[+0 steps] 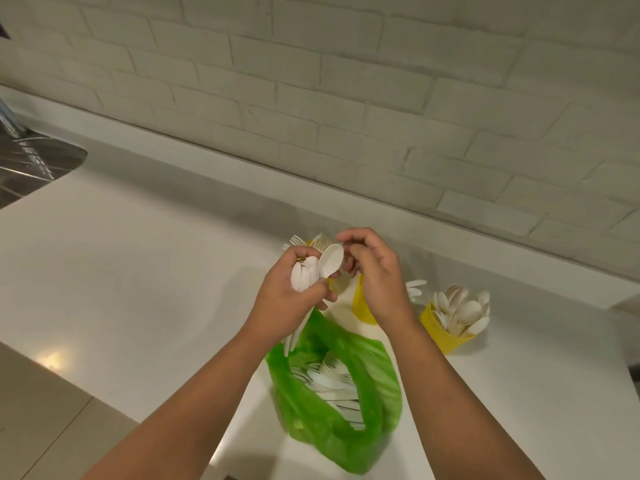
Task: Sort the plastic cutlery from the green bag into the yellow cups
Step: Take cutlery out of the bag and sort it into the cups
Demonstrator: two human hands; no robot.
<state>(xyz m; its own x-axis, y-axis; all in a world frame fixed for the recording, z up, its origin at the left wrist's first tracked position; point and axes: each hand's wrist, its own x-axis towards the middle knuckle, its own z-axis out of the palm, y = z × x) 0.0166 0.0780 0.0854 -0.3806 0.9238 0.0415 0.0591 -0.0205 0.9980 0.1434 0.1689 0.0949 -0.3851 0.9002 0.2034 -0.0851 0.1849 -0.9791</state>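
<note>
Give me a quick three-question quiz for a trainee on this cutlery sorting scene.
1. True or false: the green bag is empty.
2. Which hand grips the bundle of spoons? A) left B) right
3. Fill in: the yellow cup on the far right holds only ____.

Key: 1 false, there is cutlery inside it; 2 A, the left hand; 3 spoons.

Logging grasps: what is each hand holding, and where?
The left hand grips several white spoons by their handles, bowls up; the right hand pinches a single spoon by its bowl.
</note>
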